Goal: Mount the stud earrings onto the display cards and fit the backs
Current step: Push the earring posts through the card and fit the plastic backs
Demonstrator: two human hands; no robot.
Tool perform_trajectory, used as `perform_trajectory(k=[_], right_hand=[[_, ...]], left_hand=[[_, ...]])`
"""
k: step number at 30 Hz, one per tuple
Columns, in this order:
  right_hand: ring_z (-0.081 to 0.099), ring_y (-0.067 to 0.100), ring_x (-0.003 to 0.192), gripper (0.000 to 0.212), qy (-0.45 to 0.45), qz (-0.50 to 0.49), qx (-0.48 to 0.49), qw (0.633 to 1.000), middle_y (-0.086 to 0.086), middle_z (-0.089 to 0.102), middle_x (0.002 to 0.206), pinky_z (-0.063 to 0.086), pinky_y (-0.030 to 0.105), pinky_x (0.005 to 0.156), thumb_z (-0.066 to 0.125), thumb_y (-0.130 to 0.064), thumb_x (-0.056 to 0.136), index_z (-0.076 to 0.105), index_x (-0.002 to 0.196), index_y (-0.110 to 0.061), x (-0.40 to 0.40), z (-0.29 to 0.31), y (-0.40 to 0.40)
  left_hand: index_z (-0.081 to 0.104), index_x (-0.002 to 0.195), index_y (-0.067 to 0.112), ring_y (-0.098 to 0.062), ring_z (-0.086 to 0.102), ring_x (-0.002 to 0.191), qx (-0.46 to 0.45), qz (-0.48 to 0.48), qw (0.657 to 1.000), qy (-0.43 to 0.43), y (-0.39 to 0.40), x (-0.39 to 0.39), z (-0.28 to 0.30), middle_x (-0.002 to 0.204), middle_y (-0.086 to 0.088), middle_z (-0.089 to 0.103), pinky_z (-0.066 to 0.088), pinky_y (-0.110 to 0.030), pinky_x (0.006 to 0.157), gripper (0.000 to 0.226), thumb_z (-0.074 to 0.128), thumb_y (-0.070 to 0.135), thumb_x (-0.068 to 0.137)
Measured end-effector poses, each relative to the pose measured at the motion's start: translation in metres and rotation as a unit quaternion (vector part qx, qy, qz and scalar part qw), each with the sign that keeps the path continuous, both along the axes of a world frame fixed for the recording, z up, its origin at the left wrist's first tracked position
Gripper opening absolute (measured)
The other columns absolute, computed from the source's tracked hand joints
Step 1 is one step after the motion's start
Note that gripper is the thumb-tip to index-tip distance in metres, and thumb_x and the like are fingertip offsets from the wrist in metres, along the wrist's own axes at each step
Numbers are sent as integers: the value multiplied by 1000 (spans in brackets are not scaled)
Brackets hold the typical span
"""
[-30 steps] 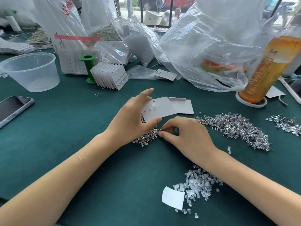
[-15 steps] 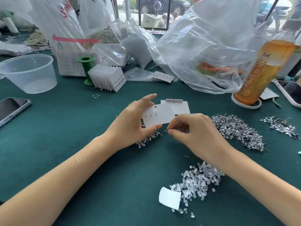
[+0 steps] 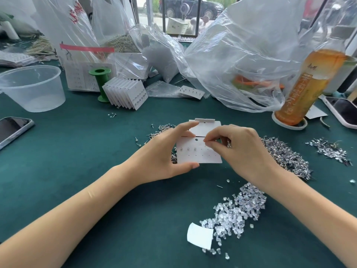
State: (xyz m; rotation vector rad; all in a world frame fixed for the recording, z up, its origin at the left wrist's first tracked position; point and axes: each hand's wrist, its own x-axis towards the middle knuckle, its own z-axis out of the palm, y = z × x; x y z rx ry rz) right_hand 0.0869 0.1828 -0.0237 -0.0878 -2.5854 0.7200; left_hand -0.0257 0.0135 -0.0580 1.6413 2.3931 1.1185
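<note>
Display card (image 3: pixel 199 155): white, held up above the green desk (image 3: pixel 77 171), facing the camera; three studs seated in its upper row at the left, remaining holes bare.
Left hand (image 3: pixel 164 153): gripping the card's left edge, thumb under the bottom edge, forefinger along the top.
Right hand (image 3: pixel 243 149): fingertips (image 3: pixel 207 143) pinched together at the card's upper right (presumably on a stud, too small to tell).
Second card (image 3: pixel 207 126): lying flat just behind the held one, partly hidden by it.
Stud earrings heap (image 3: pixel 286 157): silver, on the desk to the right of the hands, running under the right hand; a thinner scatter behind the left hand.
Smaller metal heap (image 3: pixel 328 151): further right, apart from the main one.
Clear backs (image 3: pixel 239 209): loose pile near the right forearm, with a white paper scrap (image 3: pixel 200 237) at its near edge.
Finished cards (image 3: pixel 125 93): fanned stack standing behind, touching a green spool (image 3: pixel 100 82).
Plastic tub (image 3: pixel 31 88): clear, far left.
Phone (image 3: pixel 13 130): at the left edge, screen dark.
Drink bottle (image 3: pixel 313 84): orange, tilted (wide-angle view), far right, beside plastic bags (image 3: pixel 241 60).
</note>
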Motion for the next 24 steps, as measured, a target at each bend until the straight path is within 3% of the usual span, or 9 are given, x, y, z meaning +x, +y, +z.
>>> perform_trajectory(k=[8, 12, 16, 19, 22, 24], right_hand=[[53, -1, 70, 8, 6, 13, 3, 1000, -31, 53, 58, 33, 0, 68, 74, -12, 81, 74, 83, -20, 0, -5, -3], [49, -6, 63, 9, 20, 14, -6, 1000, -47, 51, 71, 32, 1, 65, 74, -10, 81, 72, 81, -19, 0, -6, -4], [47, -5, 61, 11, 21, 6, -14, 1000, -42, 51, 67, 33, 4, 61, 73, -9, 81, 69, 77, -19, 0, -8, -5], [48, 1, 62, 10, 15, 3, -20, 1000, -25, 57, 64, 33, 8, 61, 73, -12, 81, 70, 77, -20, 0, -11, -3], [47, 9, 66, 10, 10, 22, -54, 998, -13, 63, 84, 35, 13, 65, 75, -15, 79, 71, 78, -25, 0, -11, -1], [45, 9, 63, 12, 29, 13, -107, 994, -18, 62, 88, 35, 10, 63, 76, -20, 79, 71, 83, -31, -1, -10, 1]], left_hand=[[32, 142, 27, -3, 53, 117, 9, -6, 1000, -12, 0, 3, 2, 123, 8, 59, 38, -24, 101, 82, 77, 38, 73], [33, 142, 28, -3, 53, 117, 10, -8, 1000, -16, 0, 4, 2, 123, 10, 59, 38, -24, 101, 81, 76, 40, 73], [32, 141, 31, -2, 52, 117, 14, -5, 1000, -19, 0, 5, 1, 123, 11, 59, 38, -22, 101, 80, 74, 42, 73], [32, 140, 33, 1, 52, 116, 18, -2, 1000, -24, 0, 5, 2, 122, 12, 59, 38, -20, 99, 79, 73, 43, 73], [31, 140, 34, 1, 52, 116, 22, 3, 999, -29, 0, 5, 2, 122, 10, 59, 39, -23, 100, 79, 73, 44, 73], [31, 140, 34, 0, 52, 116, 24, 7, 999, -29, 0, 4, 2, 123, 10, 59, 40, -26, 100, 79, 72, 45, 73]])
